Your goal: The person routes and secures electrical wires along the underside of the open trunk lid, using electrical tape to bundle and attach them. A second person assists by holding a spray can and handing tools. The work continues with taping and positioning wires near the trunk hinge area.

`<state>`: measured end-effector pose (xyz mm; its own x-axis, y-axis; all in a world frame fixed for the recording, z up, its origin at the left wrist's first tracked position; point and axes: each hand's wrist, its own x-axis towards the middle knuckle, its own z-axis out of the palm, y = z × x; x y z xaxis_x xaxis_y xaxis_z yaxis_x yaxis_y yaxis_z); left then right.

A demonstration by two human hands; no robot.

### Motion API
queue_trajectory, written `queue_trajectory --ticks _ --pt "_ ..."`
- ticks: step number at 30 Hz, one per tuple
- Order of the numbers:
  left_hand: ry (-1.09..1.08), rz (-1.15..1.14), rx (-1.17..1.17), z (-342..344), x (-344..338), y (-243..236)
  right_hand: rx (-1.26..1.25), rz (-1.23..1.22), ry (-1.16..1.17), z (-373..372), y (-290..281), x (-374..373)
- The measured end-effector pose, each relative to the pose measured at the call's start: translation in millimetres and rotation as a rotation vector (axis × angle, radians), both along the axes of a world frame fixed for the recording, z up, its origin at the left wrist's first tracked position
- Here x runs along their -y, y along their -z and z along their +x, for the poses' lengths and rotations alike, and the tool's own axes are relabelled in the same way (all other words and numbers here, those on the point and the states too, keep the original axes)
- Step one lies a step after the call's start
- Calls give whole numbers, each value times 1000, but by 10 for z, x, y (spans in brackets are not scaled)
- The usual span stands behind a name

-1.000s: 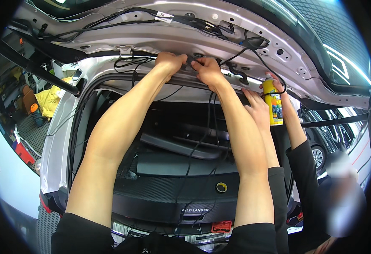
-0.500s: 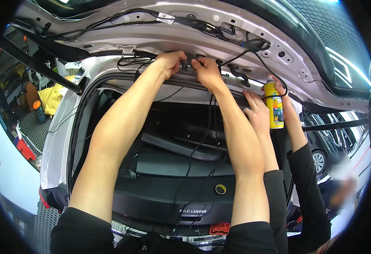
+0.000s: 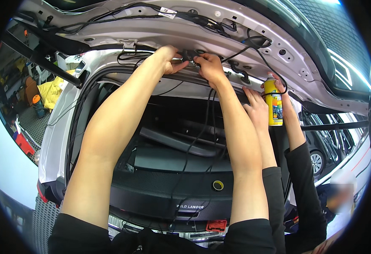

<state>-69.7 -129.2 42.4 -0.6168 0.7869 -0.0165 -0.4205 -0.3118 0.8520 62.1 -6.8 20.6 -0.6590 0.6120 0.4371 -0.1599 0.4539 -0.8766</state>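
Both arms reach up to the metal edge of a raised car tailgate (image 3: 240,46). My left hand (image 3: 169,59) has its fingers apart and stretched toward a small dark fitting (image 3: 188,55) on that edge. From the other side my right hand (image 3: 211,67) pinches the fitting between thumb and fingers. Its exact kind is too small to make out. Black cables (image 3: 205,122) hang below my right hand into the open boot. Close to my right forearm, another person's hand (image 3: 257,110) rests against the edge, and their other hand (image 3: 278,86) holds a yellow spray can (image 3: 274,106).
A wiring harness (image 3: 122,19) runs along the tailgate. Tailgate struts (image 3: 45,63) stand at both sides. A roll of tape (image 3: 218,185) lies on the boot sill, above a red tool case (image 3: 216,225). Yellow bags (image 3: 54,91) are at the left, and another car (image 3: 318,161) at the right.
My left fingers have spread from a closed grip beside the fitting. My right hand has shifted slightly right and down, still at the fitting. The other person's hands have hardly moved.
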Motion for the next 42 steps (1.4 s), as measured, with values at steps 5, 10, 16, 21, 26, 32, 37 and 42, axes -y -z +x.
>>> queue_trajectory --ticks 5,10,16,21,26,32,37,42 --pt "71 11 -182 116 84 74 -20 -37 -28 3 -2 -88" --pt "20 -43 -331 127 -7 159 -19 -51 -65 18 -6 -108" --pt "-201 15 -247 312 -190 190 -27 -58 -100 14 8 -171" --pt "-383 -1 57 589 -317 65 -63 -54 -108 -29 34 -187" --pt "-313 -21 -83 465 -362 89 -81 -61 -132 -17 52 -218" --pt "-318 -205 -303 199 -502 106 -69 -40 -95 9 56 -165" --pt "-255 -158 -218 -5 -515 93 -82 -29 -109 -6 25 -89" --pt "-251 -232 -373 114 -354 83 -11 185 51 -55 99 -191"
